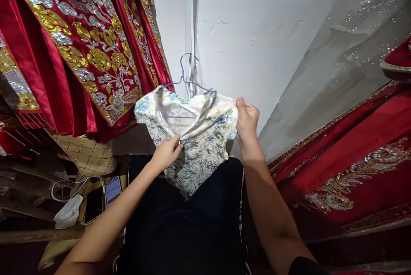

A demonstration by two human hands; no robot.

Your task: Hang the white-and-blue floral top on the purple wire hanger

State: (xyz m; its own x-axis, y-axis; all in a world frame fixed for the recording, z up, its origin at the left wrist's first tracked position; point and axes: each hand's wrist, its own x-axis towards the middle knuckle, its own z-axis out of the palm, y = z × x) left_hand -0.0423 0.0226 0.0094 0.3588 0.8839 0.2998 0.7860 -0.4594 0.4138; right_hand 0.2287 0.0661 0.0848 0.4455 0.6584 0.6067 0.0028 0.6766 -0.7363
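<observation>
A short-sleeved floral top (199,155) with a V neck hangs in front of me on a purple wire hanger (182,79). Its pattern is cream with blue flowers and dark swirls. My left hand (166,153) pinches the cloth at the point of the neckline. At the right, my right hand (247,120) grips the edge of the sleeve between thumb and fingers, drawing it out sideways. The hanger's hook is up by a pale vertical pole (192,18); whether it hangs on anything there I cannot tell. The lower hem rests near my dark-clothed lap (186,223).
Red embroidered garments (105,52) hang at the left, and more red cloth (359,164) is at the right beside sheer white sparkly fabric (337,61). A lit phone (113,190), a dark phone (94,204) and crumpled white tissue (69,211) lie low at the left. Behind is a white wall (250,22).
</observation>
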